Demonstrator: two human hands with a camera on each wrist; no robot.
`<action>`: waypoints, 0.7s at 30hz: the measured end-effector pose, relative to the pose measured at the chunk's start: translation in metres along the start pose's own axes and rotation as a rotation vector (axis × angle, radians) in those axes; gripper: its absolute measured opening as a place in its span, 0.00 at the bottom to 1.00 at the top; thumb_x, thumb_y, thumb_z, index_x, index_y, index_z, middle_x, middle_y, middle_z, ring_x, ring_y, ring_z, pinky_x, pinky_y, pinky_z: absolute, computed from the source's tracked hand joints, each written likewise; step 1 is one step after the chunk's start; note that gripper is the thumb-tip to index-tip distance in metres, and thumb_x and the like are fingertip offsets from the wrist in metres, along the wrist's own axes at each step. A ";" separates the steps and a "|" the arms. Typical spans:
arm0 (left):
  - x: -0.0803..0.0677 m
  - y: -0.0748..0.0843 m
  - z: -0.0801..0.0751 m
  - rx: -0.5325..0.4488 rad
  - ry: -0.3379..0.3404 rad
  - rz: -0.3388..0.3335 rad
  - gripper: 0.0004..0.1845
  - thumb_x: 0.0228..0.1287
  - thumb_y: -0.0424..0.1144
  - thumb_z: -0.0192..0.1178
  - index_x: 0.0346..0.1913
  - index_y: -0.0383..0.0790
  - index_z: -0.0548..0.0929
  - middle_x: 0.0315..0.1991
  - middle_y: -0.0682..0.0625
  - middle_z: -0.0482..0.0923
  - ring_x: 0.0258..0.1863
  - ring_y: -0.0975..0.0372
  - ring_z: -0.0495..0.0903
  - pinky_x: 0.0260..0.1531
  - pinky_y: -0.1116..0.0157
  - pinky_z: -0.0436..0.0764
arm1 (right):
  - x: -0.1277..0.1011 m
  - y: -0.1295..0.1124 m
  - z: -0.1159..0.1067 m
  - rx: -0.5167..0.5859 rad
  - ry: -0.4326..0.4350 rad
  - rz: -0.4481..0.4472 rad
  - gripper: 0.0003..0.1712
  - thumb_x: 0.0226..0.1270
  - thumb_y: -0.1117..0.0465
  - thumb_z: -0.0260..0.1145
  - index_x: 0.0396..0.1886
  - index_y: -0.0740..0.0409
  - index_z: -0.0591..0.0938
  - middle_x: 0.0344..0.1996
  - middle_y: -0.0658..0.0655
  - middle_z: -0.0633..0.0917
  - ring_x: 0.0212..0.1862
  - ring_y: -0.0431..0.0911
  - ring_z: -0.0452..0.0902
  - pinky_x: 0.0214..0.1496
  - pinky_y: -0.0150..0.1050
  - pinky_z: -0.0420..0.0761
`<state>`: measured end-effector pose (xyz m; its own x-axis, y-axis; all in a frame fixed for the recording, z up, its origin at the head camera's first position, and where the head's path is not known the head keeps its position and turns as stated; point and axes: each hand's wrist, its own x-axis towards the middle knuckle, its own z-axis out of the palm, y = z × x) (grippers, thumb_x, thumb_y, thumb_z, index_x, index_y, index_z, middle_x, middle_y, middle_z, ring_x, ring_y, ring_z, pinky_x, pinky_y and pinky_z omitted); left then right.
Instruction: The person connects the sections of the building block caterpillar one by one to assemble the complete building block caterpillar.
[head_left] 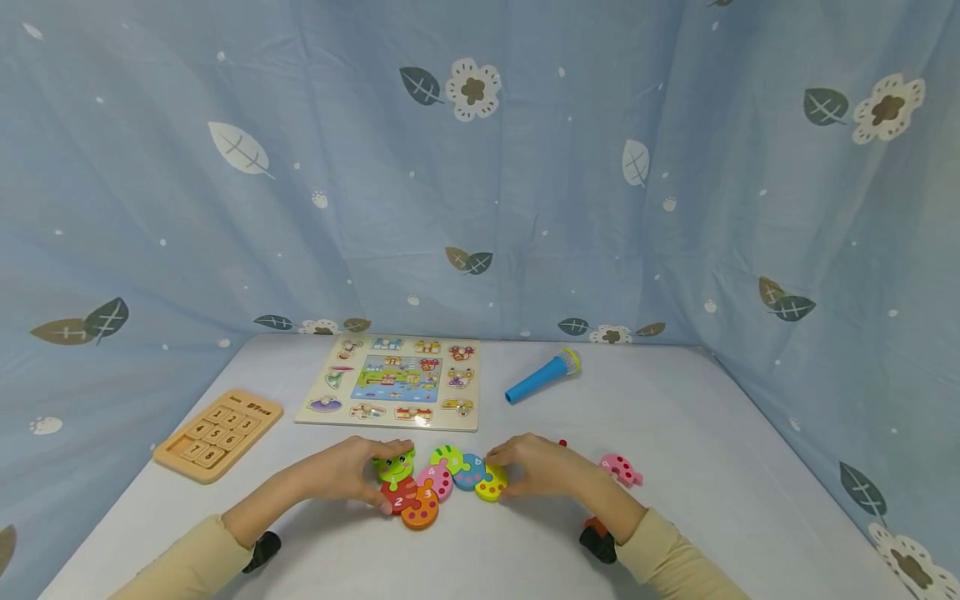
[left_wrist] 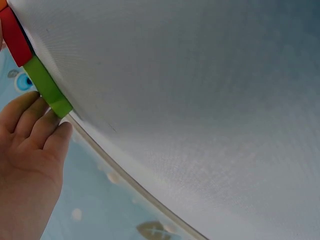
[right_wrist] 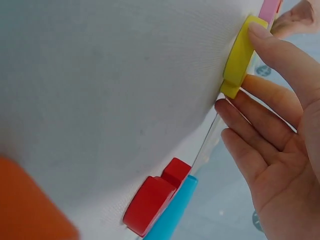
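A: At the near middle of the table (head_left: 712,433), your hands work a caterpillar puzzle (head_left: 438,479) of joined coloured pieces. Your left hand (head_left: 348,471) presses fairly straight fingers against the green head (head_left: 395,467); your right hand (head_left: 540,468) has its thumb on top of the yellow piece (head_left: 491,483), fingers at its edge.

B: How will the pieces handle?

A: They look like painted wood: stiff, light, probably smooth enough to slide on the cloth. Take each by its thick edges.

B: What do the wrist views add?

A: The right wrist view shows a red piece (right_wrist: 155,197) beside the blue microphone (right_wrist: 172,212), almost hidden behind your right hand from the head view. Only the head view shows the pink piece (head_left: 620,469), picture board (head_left: 393,379) and keypad (head_left: 217,433).
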<state>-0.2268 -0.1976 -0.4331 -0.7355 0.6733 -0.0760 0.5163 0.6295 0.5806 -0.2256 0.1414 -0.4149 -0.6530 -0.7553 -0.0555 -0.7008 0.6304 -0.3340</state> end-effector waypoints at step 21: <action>0.001 0.008 -0.003 0.026 -0.008 0.021 0.49 0.42 0.59 0.74 0.66 0.36 0.72 0.67 0.46 0.68 0.68 0.51 0.64 0.64 0.50 0.66 | -0.032 0.011 -0.018 0.058 0.097 0.049 0.31 0.57 0.55 0.74 0.60 0.60 0.79 0.57 0.52 0.81 0.59 0.47 0.75 0.58 0.44 0.78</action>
<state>-0.2246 -0.1933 -0.4263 -0.7213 0.6890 -0.0704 0.5427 0.6254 0.5607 -0.2180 0.1759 -0.3998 -0.7126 -0.7014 0.0169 -0.6513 0.6524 -0.3875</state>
